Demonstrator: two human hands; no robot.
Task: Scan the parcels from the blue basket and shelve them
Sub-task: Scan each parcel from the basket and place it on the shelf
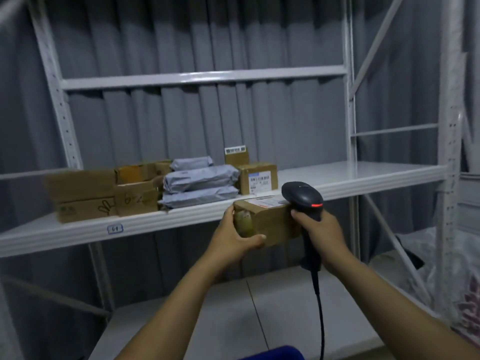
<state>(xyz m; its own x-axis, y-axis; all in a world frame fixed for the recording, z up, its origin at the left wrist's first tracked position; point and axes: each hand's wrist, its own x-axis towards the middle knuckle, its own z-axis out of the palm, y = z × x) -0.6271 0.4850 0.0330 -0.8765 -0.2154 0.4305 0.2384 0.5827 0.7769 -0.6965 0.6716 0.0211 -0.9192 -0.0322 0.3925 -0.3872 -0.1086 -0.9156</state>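
Observation:
My left hand [235, 236] grips the left end of a small brown cardboard parcel [270, 219] with a white label on top, held at the front edge of the white shelf [363, 175]. In my right hand [320, 229] is a black corded barcode scanner [302, 197], gripped by the handle; its red light glows and its head sits just over the parcel's right end. A corner of the blue basket [275, 354] shows at the bottom edge.
On the shelf's left half lie brown boxes [83, 193], three stacked grey mailer bags [200, 183] and two labelled boxes [257, 178]. The shelf's right half is bare. A white upright [350, 126] and a diagonal brace stand at right. A lower shelf [233, 307] lies below.

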